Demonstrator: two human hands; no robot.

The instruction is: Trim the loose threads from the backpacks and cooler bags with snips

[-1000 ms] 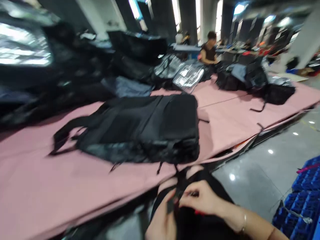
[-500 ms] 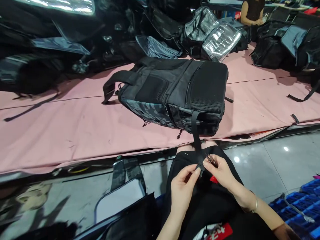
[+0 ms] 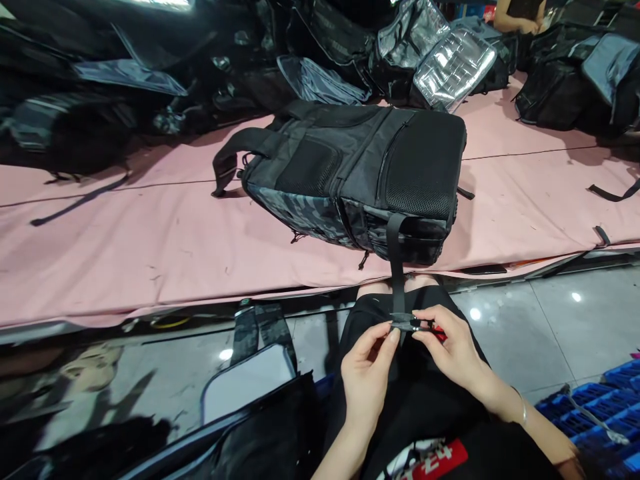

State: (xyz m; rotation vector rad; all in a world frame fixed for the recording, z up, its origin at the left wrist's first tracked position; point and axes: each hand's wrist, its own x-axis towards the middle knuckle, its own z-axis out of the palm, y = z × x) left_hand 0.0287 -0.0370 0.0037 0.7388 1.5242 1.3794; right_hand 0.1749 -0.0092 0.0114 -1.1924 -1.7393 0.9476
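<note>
A dark backpack (image 3: 357, 167) with mesh panels and a camouflage side lies on the pink-covered table. From its near right corner a black webbing strap (image 3: 397, 267) hangs over the table edge down to my lap. My left hand (image 3: 367, 367) pinches the strap's end between thumb and fingers. Beside it, my right hand (image 3: 453, 340) is closed around a small dark tool with a red part, apparently thread snips (image 3: 423, 325). Their tip meets the strap's folded end. Whether the blades are apart is too small to make out.
Black bags (image 3: 240, 67) pile up along the back, one with a silver lining (image 3: 455, 67). More bags (image 3: 575, 80) sit at the far right, near another person's arms (image 3: 520, 23). A blue crate (image 3: 600, 413) stands on the floor at right; an open bag (image 3: 250, 427) lies below left.
My right hand has turned the snips level and brought them across to the strap's end. My left hand still pinches the strap. The view has shifted slightly.
</note>
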